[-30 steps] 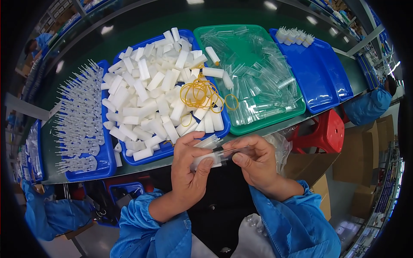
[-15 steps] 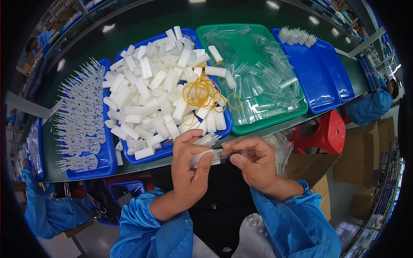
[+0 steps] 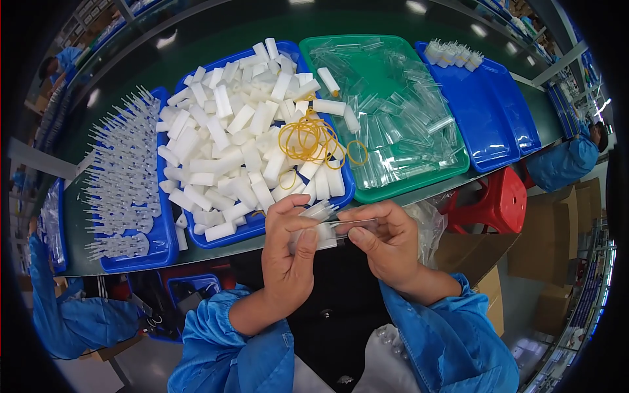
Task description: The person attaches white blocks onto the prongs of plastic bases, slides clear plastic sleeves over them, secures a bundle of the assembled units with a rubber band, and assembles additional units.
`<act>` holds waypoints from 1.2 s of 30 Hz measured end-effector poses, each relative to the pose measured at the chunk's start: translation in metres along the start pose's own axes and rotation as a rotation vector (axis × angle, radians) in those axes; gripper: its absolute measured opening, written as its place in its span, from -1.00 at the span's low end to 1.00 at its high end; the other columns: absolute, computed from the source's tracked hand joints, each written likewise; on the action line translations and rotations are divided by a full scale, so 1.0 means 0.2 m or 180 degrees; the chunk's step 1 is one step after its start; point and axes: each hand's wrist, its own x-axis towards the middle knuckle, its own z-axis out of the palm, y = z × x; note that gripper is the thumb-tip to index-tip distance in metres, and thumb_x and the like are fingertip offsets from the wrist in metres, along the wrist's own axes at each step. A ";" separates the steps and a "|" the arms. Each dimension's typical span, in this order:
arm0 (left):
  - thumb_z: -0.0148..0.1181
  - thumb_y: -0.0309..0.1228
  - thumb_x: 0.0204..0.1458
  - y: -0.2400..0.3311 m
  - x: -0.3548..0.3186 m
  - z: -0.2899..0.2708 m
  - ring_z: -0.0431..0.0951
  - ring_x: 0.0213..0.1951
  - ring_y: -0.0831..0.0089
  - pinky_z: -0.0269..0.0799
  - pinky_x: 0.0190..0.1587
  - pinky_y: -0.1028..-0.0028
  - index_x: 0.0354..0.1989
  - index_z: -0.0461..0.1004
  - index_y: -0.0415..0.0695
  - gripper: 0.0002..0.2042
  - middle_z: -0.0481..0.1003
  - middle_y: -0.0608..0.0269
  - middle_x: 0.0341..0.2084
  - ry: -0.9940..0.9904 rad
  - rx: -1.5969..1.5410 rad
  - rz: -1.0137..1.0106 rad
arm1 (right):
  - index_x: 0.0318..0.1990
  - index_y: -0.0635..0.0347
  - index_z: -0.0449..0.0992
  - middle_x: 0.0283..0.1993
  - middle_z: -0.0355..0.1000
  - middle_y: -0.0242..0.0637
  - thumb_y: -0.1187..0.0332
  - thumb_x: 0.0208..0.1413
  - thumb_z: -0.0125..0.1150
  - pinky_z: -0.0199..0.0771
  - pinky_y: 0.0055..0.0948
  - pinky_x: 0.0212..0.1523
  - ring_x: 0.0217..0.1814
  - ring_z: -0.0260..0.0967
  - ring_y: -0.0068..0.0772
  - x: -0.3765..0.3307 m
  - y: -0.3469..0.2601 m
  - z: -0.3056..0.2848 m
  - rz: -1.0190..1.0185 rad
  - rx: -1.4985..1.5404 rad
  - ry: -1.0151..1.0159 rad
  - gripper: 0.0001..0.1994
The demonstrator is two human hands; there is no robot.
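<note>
The scene is viewed from the wearer's head by the left of two side-by-side fisheye cameras, aimed steeply downward. The left hand (image 3: 287,245) and right hand (image 3: 388,243) are seen from near above, close to the middle, with blue sleeves (image 3: 229,344) brought in from the lower edge. The green worktable (image 3: 219,38) is looked across from its near side, farther off, and straight edges are bowed toward the dark rim.

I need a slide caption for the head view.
Left hand gripping white and clear parts, right hand a thin clear piece, near a tray of white blocks.
</note>
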 end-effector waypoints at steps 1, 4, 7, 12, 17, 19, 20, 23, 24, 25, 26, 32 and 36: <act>0.01 -0.44 0.10 0.00 0.00 0.00 0.29 -0.03 0.27 0.17 0.03 0.36 -0.29 0.39 -0.20 -0.90 0.27 -0.02 -0.08 -0.0003 -0.0002 -0.0004 | -0.18 0.36 0.34 -0.12 0.41 -0.05 0.62 0.01 0.13 0.43 -0.41 -0.03 -0.08 0.41 -0.35 0.00 0.00 0.00 0.0016 -0.0060 0.0111 -0.80; 0.02 -0.45 0.09 0.00 0.01 -0.02 0.29 -0.03 0.27 0.17 0.04 0.34 -0.29 0.38 -0.20 -0.91 0.26 -0.01 -0.06 -0.0238 0.0024 -0.0025 | -0.20 0.35 0.34 -0.13 0.42 0.00 0.60 0.00 0.14 0.46 -0.36 -0.06 -0.13 0.44 -0.30 0.00 -0.01 0.00 0.0079 -0.0076 0.0225 -0.81; 0.03 -0.46 0.09 0.01 0.01 -0.01 0.30 -0.03 0.26 0.18 0.04 0.34 -0.30 0.38 -0.19 -0.92 0.27 -0.01 -0.06 -0.0329 -0.0141 -0.0098 | -0.20 0.35 0.35 -0.14 0.42 -0.01 0.60 0.00 0.15 0.47 -0.37 -0.08 -0.14 0.44 -0.31 0.00 -0.02 -0.01 0.0100 -0.0050 0.0223 -0.80; 0.05 -0.48 0.06 0.02 0.01 0.00 0.31 -0.04 0.24 0.20 0.02 0.33 -0.31 0.38 -0.18 -0.93 0.28 -0.03 -0.08 -0.0397 -0.0051 -0.0082 | -0.16 0.37 0.36 -0.12 0.42 -0.10 0.63 0.02 0.13 0.43 -0.49 -0.03 -0.05 0.40 -0.41 0.00 -0.02 -0.04 -0.0018 0.0031 -0.0031 -0.79; 0.07 -0.49 0.05 0.02 0.01 -0.02 0.30 -0.04 0.23 0.19 0.02 0.33 -0.31 0.38 -0.18 -0.93 0.27 -0.03 -0.06 -0.0434 0.0036 -0.0052 | -0.21 0.33 0.38 -0.13 0.42 -0.02 0.60 -0.02 0.16 0.45 -0.40 -0.08 -0.14 0.44 -0.34 0.00 -0.05 -0.03 0.0071 -0.0217 0.0020 -0.81; 0.07 -0.49 0.05 0.02 0.01 -0.02 0.29 -0.05 0.24 0.18 0.02 0.34 -0.31 0.38 -0.19 -0.93 0.26 -0.04 -0.06 -0.0448 0.0068 -0.0031 | -0.18 0.35 0.38 -0.11 0.41 -0.06 0.62 0.00 0.14 0.44 -0.44 -0.05 -0.10 0.41 -0.37 -0.01 -0.04 -0.04 0.0041 -0.0162 -0.0060 -0.79; 0.06 -0.50 0.04 0.02 0.01 -0.02 0.28 -0.04 0.24 0.17 0.03 0.34 -0.29 0.37 -0.20 -0.92 0.25 -0.05 -0.05 -0.0442 0.0067 -0.0060 | -0.15 0.36 0.37 -0.10 0.40 -0.10 0.65 0.01 0.13 0.42 -0.48 -0.01 -0.05 0.39 -0.41 -0.01 -0.04 -0.05 0.0012 -0.0108 -0.0135 -0.78; 0.04 -0.51 0.04 0.02 0.00 -0.02 0.27 -0.03 0.24 0.15 0.04 0.35 -0.25 0.34 -0.21 -0.89 0.22 -0.07 -0.02 -0.0453 0.0095 -0.0077 | -0.15 0.36 0.40 -0.10 0.39 -0.12 0.64 -0.01 0.16 0.42 -0.56 -0.08 -0.07 0.36 -0.46 0.01 -0.06 -0.02 0.0021 -0.0228 0.0057 -0.77; 0.03 -0.52 0.04 0.02 -0.01 -0.02 0.26 -0.03 0.25 0.14 0.05 0.35 -0.23 0.33 -0.22 -0.87 0.20 -0.07 -0.01 -0.0474 0.0124 -0.0066 | -0.15 0.36 0.40 -0.10 0.39 -0.12 0.64 -0.01 0.16 0.42 -0.56 -0.08 -0.07 0.36 -0.46 0.01 -0.08 -0.03 0.0017 -0.0236 0.0061 -0.77; 0.03 -0.52 0.04 0.02 -0.01 -0.02 0.26 -0.03 0.25 0.14 0.05 0.35 -0.23 0.33 -0.22 -0.87 0.20 -0.07 -0.01 -0.0460 0.0133 -0.0064 | -0.19 0.32 0.43 -0.16 0.41 -0.16 0.59 -0.04 0.20 0.37 -0.50 -0.07 -0.11 0.36 -0.44 0.02 -0.10 -0.03 0.0083 -0.0781 0.0004 -0.78; 0.01 -0.55 0.03 0.01 -0.02 -0.03 0.25 -0.02 0.25 0.13 0.05 0.35 -0.20 0.31 -0.22 -0.84 0.18 -0.08 0.00 -0.0474 0.0061 -0.0073 | -0.23 0.28 0.47 -0.21 0.44 -0.20 0.54 -0.08 0.25 0.32 -0.45 -0.06 -0.14 0.36 -0.42 0.03 -0.12 -0.04 0.0145 -0.1329 -0.0052 -0.79; -0.19 -0.18 0.12 -0.03 -0.04 -0.02 0.22 0.03 0.25 0.07 0.11 0.33 -0.03 0.18 -0.26 -0.61 0.11 -0.12 0.07 -0.0506 -0.0072 0.0158 | -0.34 0.21 0.55 -0.32 0.49 -0.37 0.43 -0.19 0.36 0.22 -0.38 -0.02 -0.10 0.28 -0.36 0.05 -0.18 -0.07 -0.0157 -0.2551 -0.0343 -0.80; -0.60 0.33 0.00 -0.06 -0.07 0.04 0.21 0.09 0.19 0.07 0.13 0.29 0.10 0.03 -0.30 -0.15 0.08 -0.16 0.10 -0.0212 0.0177 0.0612 | -0.33 0.21 0.55 -0.31 0.51 -0.38 0.43 -0.19 0.36 0.19 -0.37 0.01 -0.08 0.28 -0.35 0.04 -0.17 -0.06 -0.0057 -0.2379 -0.0487 -0.79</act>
